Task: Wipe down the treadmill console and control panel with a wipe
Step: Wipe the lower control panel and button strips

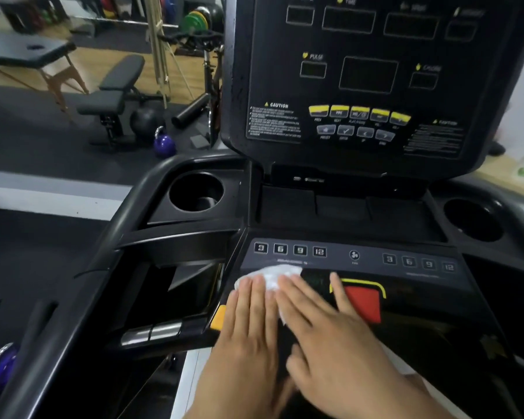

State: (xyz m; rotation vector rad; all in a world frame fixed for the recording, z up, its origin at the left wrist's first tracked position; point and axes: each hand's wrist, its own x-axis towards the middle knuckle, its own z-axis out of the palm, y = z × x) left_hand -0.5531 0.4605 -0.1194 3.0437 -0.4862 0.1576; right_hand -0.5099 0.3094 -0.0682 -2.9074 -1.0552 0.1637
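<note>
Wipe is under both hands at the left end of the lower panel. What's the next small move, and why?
Probably slide the wipe rightward across the red button. The left hand and right hand press it flat at the left end of the lower panel, so the button beside it is the nearest part not covered.

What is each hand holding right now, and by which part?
Nothing is gripped. The left hand and right hand lie flat, fingers straight, pressing the white wipe onto the control panel from above.
</note>
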